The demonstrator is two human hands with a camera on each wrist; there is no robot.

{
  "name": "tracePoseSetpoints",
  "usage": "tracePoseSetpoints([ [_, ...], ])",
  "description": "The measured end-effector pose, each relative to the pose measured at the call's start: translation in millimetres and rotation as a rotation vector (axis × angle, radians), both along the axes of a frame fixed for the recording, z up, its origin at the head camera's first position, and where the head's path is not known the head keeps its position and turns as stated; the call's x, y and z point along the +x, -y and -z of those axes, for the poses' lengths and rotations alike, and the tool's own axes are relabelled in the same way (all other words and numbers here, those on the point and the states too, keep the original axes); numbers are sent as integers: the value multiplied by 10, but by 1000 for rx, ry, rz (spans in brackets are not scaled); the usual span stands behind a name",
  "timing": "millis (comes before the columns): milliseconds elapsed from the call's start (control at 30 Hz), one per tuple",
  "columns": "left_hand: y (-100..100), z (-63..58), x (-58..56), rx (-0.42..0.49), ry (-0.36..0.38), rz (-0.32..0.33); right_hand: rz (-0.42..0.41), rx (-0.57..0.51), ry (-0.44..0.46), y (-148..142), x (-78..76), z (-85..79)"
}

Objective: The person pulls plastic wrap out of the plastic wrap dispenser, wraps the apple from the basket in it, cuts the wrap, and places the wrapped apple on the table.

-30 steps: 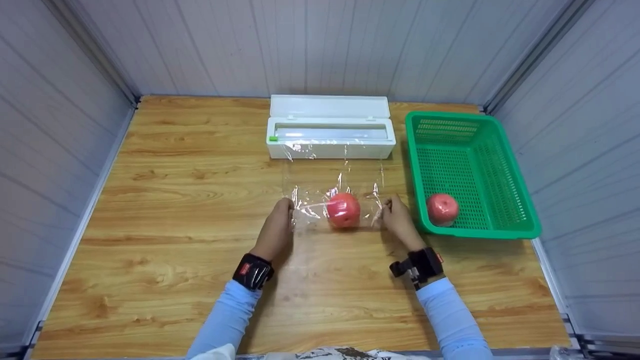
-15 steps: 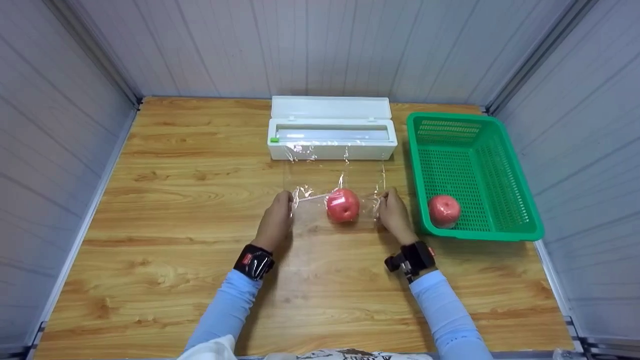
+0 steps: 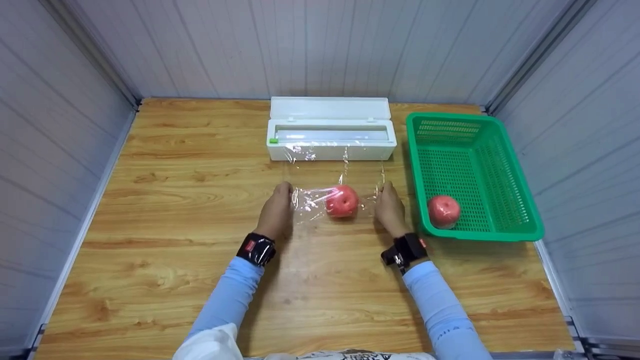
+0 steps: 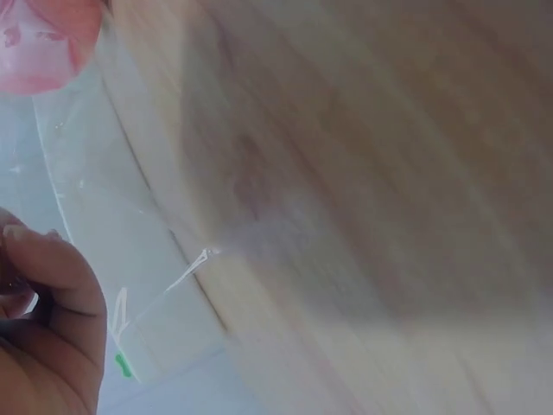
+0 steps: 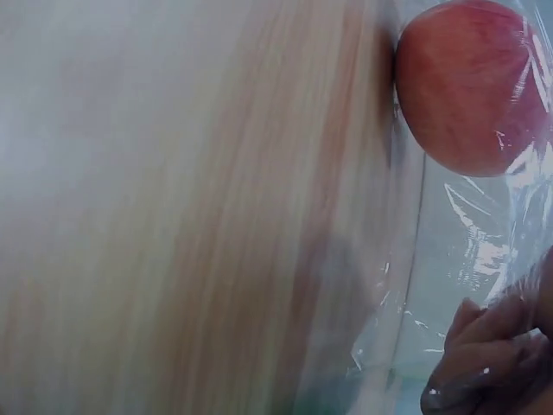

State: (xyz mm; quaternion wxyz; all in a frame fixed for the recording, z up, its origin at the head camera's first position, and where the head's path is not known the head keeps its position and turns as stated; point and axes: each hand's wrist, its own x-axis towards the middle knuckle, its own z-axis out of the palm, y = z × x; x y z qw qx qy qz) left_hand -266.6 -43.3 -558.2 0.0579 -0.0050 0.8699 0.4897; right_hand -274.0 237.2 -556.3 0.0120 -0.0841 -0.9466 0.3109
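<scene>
Left hand: Mine (image 3: 276, 212) pinches the left edge of a sheet of clear film (image 3: 310, 204), fingers curled inward, thumb side toward the white box.
Right hand: My other hand (image 3: 391, 210) grips the film's right edge, its fingers curled and bunched together, seen partly through the plastic from the right wrist.
Apple: The red fruit (image 3: 342, 201) sits between my two hands, nearer the right, with film lying across it; how far the film goes round underneath, I cannot tell.
Film: It runs from the dispenser toward me, glinting and creased, most wrinkled between my left hand and the apple.
Dispenser: A white box (image 3: 332, 153) stands beyond my hands near the back wall (image 3: 225, 50), its lid (image 3: 330, 108) tipped back, a roll (image 3: 332, 135) showing inside and a green tab (image 3: 273, 141) at its left end.
Basket: Green plastic (image 3: 414, 170), to the right of my right hand, holding a second apple (image 3: 444, 211) in its near left corner.
Wrists: Black straps (image 3: 256, 249) above light blue sleeves (image 3: 230, 287), over a wood-grain table (image 3: 190, 160).
</scene>
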Motion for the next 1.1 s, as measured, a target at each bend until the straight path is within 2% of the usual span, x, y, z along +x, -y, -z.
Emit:
tracePoseSetpoints([
  [133, -1, 48, -61, -195, -196, 72, 8, 9, 32, 11, -55, 28],
  [167, -5, 59, -73, -204, -214, 73, 7, 8, 38, 10, -67, 35],
  [233, -12, 80, -94, -115, -173, 53, 3, 1, 50, 7, -93, 42],
  [333, -26, 96, -119, -78, -156, 36, 1, -7, 61, 0, -127, 40],
  [400, -35, 105, -138, -96, -154, 29, 8, -5, 69, -1, -147, 34],
  [433, -37, 108, -148, -156, -183, 33, 9, 0, 73, 0, -157, 33],
  [500, -40, 117, -170, -199, -197, 27, 10, 6, 80, 3, -173, 33],
  [667, -33, 120, -207, -165, -183, 15, 4, -15, 99, 19, -204, 45],
  [867, -4, 27, -223, -17, -104, 6, -12, -47, 60, 13, -217, 33],
  [1000, 14, -41, -247, -8, -117, -1, -17, -94, 35, -7, -208, 29],
  [1100, 22, -71, -260, -42, -125, -11, -16, -128, 24, -13, -198, 35],
])
